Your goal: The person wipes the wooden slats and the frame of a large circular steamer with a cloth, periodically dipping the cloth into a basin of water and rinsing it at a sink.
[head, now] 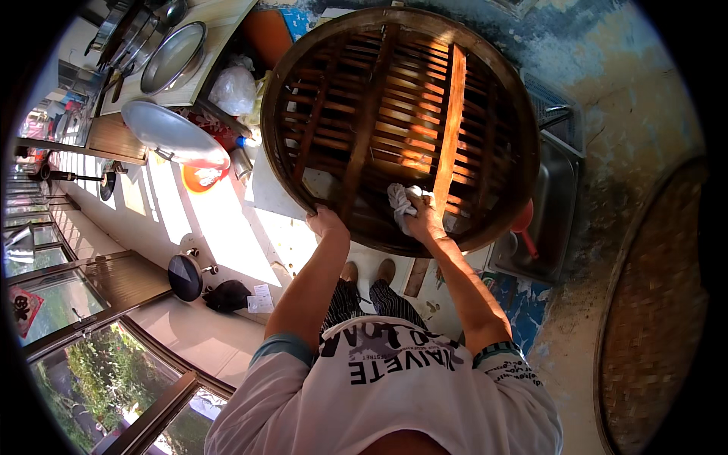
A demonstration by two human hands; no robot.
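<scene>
A large round wooden steamer tray (367,136) with a slatted base and crossbars is tilted up in front of me, sunlight falling across its slats. My left hand (330,222) grips its rim at the lower left, the fingertips partly hidden. A crumpled whitish cloth (401,206) is bunched in my right hand (425,219), which rests against the slats beside a sunlit crossbar near the lower rim.
To the right lie a steel sink (554,210) with a red plastic ladle (524,227), and a wire basket (554,108). A metal basin (176,133), an orange bowl (202,179) and a wheeled stool (185,277) are at the left. A woven round tray (654,318) stands far right.
</scene>
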